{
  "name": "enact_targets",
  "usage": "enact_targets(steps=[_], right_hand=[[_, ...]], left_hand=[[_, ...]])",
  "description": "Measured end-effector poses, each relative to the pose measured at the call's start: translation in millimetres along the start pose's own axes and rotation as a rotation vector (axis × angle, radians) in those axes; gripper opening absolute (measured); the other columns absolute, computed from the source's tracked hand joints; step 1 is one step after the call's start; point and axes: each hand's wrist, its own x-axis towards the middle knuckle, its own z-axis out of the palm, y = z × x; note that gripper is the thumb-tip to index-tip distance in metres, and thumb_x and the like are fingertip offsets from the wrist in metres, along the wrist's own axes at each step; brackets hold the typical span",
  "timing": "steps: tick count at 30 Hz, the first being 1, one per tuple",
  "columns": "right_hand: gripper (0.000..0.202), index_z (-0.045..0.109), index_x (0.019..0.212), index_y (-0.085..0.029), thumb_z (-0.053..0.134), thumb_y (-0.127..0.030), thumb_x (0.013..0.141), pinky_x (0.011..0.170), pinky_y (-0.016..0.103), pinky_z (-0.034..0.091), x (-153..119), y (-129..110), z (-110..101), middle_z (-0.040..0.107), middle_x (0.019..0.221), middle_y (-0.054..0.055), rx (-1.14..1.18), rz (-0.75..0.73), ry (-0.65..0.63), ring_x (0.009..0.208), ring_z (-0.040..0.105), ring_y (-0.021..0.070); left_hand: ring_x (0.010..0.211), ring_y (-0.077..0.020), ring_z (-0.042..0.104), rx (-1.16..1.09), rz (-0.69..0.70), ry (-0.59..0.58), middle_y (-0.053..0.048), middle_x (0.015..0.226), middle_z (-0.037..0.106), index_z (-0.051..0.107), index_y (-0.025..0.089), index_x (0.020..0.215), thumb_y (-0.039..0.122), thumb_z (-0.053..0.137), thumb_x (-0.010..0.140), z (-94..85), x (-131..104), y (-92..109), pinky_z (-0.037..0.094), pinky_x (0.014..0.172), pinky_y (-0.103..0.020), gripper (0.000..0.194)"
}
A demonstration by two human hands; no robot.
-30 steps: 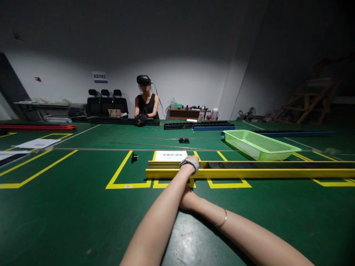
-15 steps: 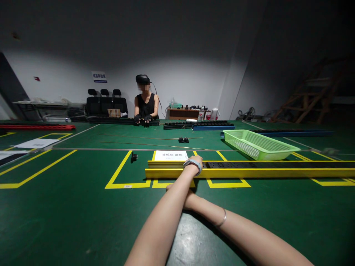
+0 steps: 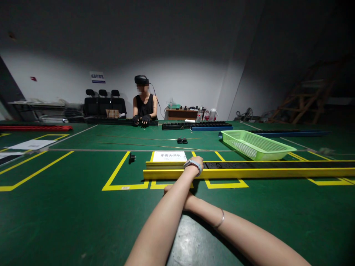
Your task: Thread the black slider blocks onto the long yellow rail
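My forearms cross over the table, the left on top. My left hand (image 3: pixel 197 161), with a watch (image 3: pixel 199 169) on its wrist, rests at the long yellow rail (image 3: pixel 249 173); its fingers are hidden behind the back of the hand. Inside the rail, right of that hand, runs a dark strip (image 3: pixel 235 165). My right hand (image 3: pixel 190 201) is below the rail, largely covered by my left forearm, and its fingers cannot be made out. A bracelet (image 3: pixel 220 218) circles the right wrist. Behind the rail lies a white label sheet (image 3: pixel 169 156).
A green basket (image 3: pixel 257 147) stands behind the rail at right. Small black parts (image 3: pixel 182 140) and thin rods (image 3: pixel 149 143) lie farther back; another black part (image 3: pixel 132 158) is left of the rail. Across the table, a person (image 3: pixel 145 105) in black gloves handles a dark rail.
The view has shifted slightly, so the table and rail appear a little farther left. My crossed arms keep nearly the same pose.
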Motion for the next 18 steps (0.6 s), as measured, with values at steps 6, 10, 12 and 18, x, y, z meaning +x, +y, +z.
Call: enact_targets(steps=[6,10,12,18], right_hand=[[0.023,0.026,0.061,-0.019,0.044,-0.016,0.076,0.054,0.024,0.024,5,4,2,0.024,0.061,-0.005,0.017,0.042,-0.112,0.058,0.024,0.0093],[0.024,0.027,0.060,-0.019,0.047,-0.017,0.073,0.055,0.025,0.023,5,1,0,0.023,0.060,-0.005,0.004,0.062,-0.116,0.059,0.023,0.0100],[0.022,0.029,0.060,-0.019,0.047,-0.016,0.072,0.055,0.025,0.023,4,-3,-1,0.024,0.060,-0.005,-0.002,0.069,-0.110,0.060,0.023,0.0103],[0.021,0.029,0.061,-0.019,0.044,-0.013,0.073,0.055,0.024,0.024,3,-9,-6,0.025,0.061,-0.005,-0.015,0.078,-0.106,0.059,0.024,0.0097]], left_hand=[[0.094,-0.0231,0.060,0.005,-0.004,0.000,-0.013,0.101,0.065,0.062,0.017,0.099,0.021,0.051,0.078,-1.4,-2,5,0.046,0.077,-0.030,0.024],[0.093,-0.0226,0.061,-0.002,-0.001,0.000,-0.013,0.100,0.065,0.063,0.017,0.099,0.020,0.050,0.078,-2.0,-3,5,0.046,0.077,-0.030,0.024],[0.093,-0.0222,0.061,-0.001,0.008,0.005,-0.013,0.100,0.066,0.063,0.017,0.098,0.019,0.051,0.078,-1.4,-2,5,0.046,0.078,-0.030,0.024],[0.091,-0.0222,0.062,0.003,0.025,0.009,-0.012,0.100,0.066,0.063,0.018,0.096,0.021,0.050,0.078,1.8,2,2,0.047,0.076,-0.031,0.022]])
